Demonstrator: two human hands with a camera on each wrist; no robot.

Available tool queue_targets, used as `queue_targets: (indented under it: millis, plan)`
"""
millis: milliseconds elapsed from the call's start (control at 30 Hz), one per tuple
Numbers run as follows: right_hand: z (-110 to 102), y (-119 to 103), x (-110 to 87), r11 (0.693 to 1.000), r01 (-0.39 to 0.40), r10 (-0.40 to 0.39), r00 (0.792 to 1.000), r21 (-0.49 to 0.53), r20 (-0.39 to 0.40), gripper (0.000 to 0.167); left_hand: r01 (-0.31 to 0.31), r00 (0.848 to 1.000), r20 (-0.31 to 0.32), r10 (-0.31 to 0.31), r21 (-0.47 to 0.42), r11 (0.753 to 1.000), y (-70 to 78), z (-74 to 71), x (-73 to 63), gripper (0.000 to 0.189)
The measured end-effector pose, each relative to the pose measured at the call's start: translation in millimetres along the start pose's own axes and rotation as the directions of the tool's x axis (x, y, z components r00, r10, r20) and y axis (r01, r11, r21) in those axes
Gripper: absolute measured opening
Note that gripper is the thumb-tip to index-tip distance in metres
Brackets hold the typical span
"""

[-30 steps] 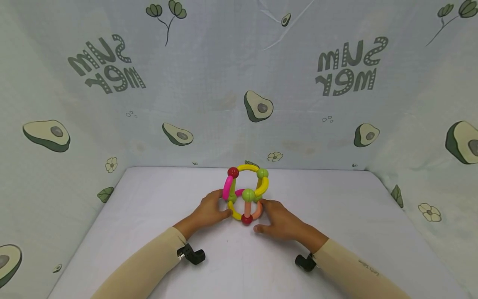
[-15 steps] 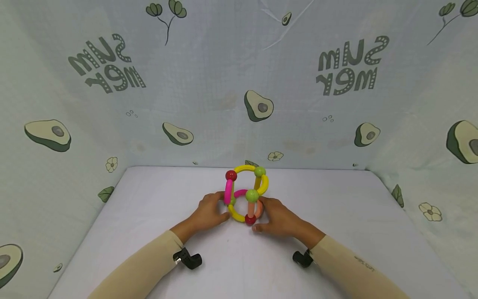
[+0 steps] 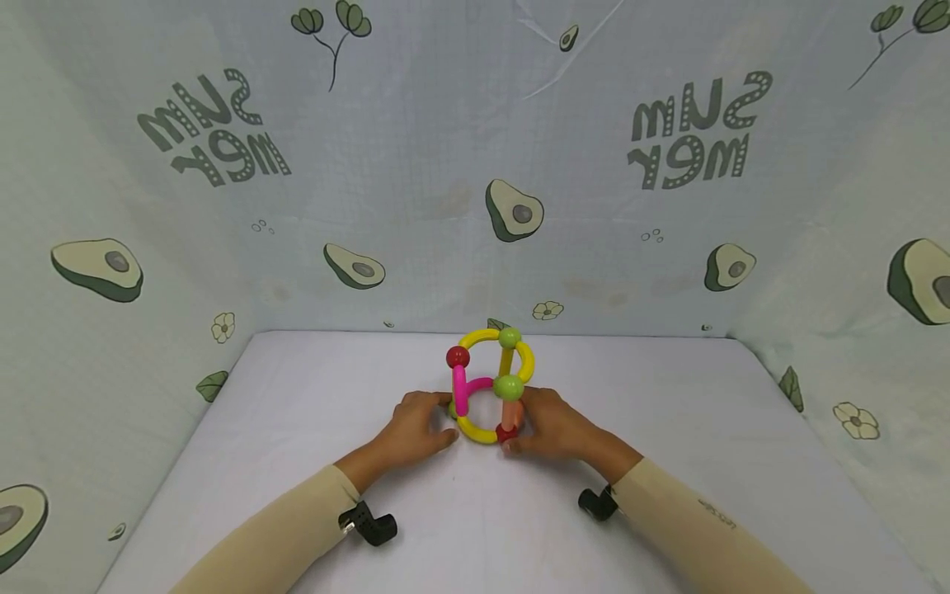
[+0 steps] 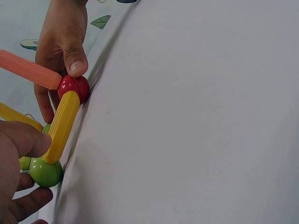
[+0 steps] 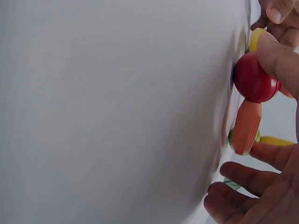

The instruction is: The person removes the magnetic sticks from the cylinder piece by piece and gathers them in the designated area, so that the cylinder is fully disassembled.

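Observation:
A cage-like magnetic ball-and-stick toy (image 3: 482,436), made of yellow, pink and orange sticks joined by red and green balls, stands upright on the white table between both hands. My left hand (image 3: 412,429) grips its lower left corner; in the left wrist view the thumb lies by a curved yellow stick (image 4: 64,127) and fingers reach round a green ball (image 4: 46,172). At the lower right corner my right hand (image 3: 558,425) holds the toy, with the thumb against a red ball (image 5: 255,77) and a finger at an orange stick (image 5: 247,127). Its remaining fingers are spread.
The white table (image 3: 475,528) reaches back to a hanging cloth (image 3: 416,165) printed with avocados and lettering, which also runs along both sides. A black wrist camera (image 3: 374,525) sits on the left wrist, another camera (image 3: 597,502) on the right.
The toy has turned between the hands: its front green and red balls moved right, its back green ball left. The right thumb has come in onto the red ball; the left hand shifted slightly nearer.

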State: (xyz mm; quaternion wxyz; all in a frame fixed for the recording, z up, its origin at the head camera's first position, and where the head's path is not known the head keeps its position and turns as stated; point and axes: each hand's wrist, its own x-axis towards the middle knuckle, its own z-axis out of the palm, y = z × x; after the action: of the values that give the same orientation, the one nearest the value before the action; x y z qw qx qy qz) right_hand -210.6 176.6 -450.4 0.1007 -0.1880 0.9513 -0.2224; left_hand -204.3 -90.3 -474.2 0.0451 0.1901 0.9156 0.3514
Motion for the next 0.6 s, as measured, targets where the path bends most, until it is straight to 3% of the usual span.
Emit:
queue_targets:
  millis: [233, 467, 600]
  plan:
    - [-2.9, 2.0, 1.5, 0.999, -0.032, 0.032, 0.999, -0.021, 0.007, 0.079, -0.032, 0.999, 0.004, 0.032, -0.003, 0.999, -1.2, 0.8, -7.3, 0.055]
    - [-5.5, 4.6, -0.1, 0.998, -0.067, 0.067, 0.998, -0.009, 0.005, 0.084, -0.048, 0.999, 0.012, 0.048, -0.005, 0.999, 0.2, 1.0, -13.8, 0.053]
    - [-6.8, 5.8, -1.5, 0.996, -0.093, 0.093, 0.996, 0.007, -0.007, 0.076, -0.045, 0.999, 0.017, 0.046, -0.016, 0.999, 2.8, 0.6, -16.9, 0.052]
